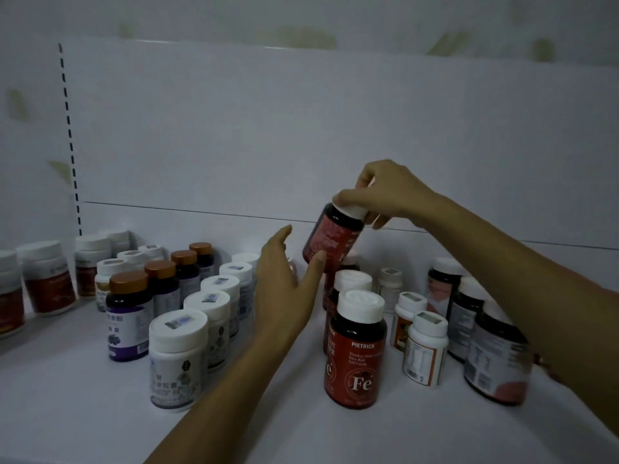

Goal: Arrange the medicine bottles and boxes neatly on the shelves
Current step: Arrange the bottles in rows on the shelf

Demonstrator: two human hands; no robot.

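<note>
Now | right hand (385,192) grips red bottle (335,239) | PIETRICK bottle (358,356) reads Fe

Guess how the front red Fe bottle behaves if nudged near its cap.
Likely tips rather than slides: the Fe bottle stands tall on a narrow base. Looks rigid, so it should not give under a grip. Being round, it would probably roll once down, maybe into the small white bottle beside it.

back panel (301,128): white | slotted upright (69,128): left | wall (201,15): blotched
</note>
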